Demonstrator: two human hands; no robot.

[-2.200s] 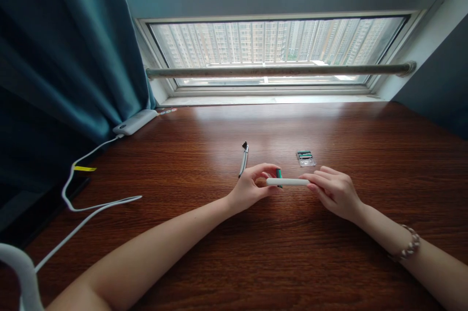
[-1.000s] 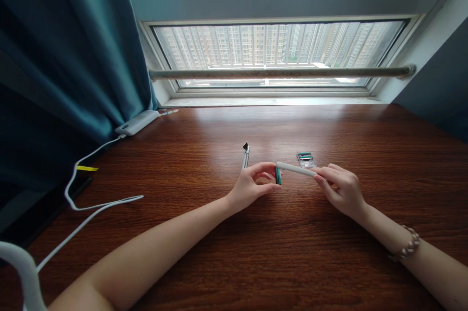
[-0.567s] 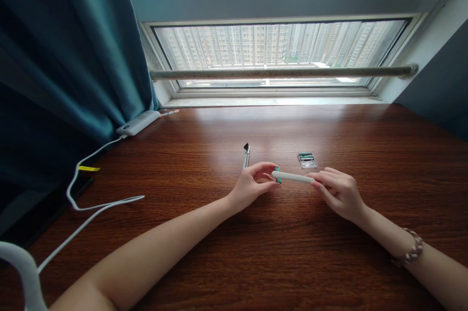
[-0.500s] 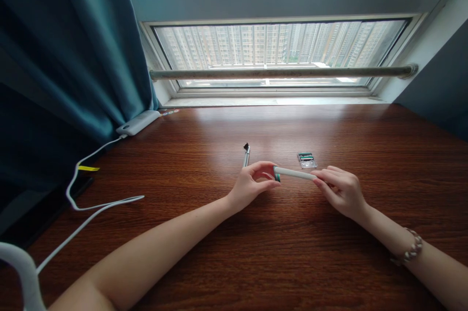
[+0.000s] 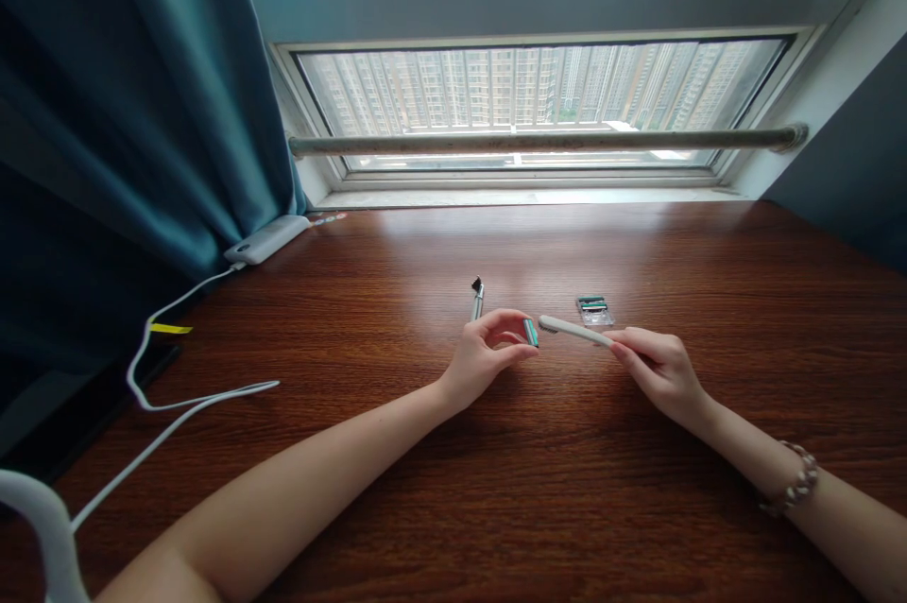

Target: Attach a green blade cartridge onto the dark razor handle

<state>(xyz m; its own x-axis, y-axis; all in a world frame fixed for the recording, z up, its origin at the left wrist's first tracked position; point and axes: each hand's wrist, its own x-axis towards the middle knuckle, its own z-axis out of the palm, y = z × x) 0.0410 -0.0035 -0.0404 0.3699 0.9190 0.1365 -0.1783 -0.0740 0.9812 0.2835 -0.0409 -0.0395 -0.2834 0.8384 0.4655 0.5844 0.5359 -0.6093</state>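
Note:
My left hand [image 5: 483, 356] pinches a small green razor cartridge [image 5: 530, 332] between thumb and fingers, just above the wooden table [image 5: 453, 490]. My right hand [image 5: 656, 369] grips the back end of a white razor handle [image 5: 573, 330]. The handle's front tip points left at the cartridge, with a small gap between them. A silver razor handle with a dark head [image 5: 476, 299] lies on the table just behind my left hand. A clear case with green cartridges [image 5: 593, 309] lies behind the white handle.
A white power bank [image 5: 266, 238] sits at the back left by the teal curtain [image 5: 128, 111], its white cable [image 5: 177, 395] trailing toward me. A window sill and a metal rail [image 5: 545, 142] run along the table's far edge.
The white handle's tip was against the cartridge half a second ago; now the two are slightly apart, the cartridge staying in my left hand and the handle in my right.

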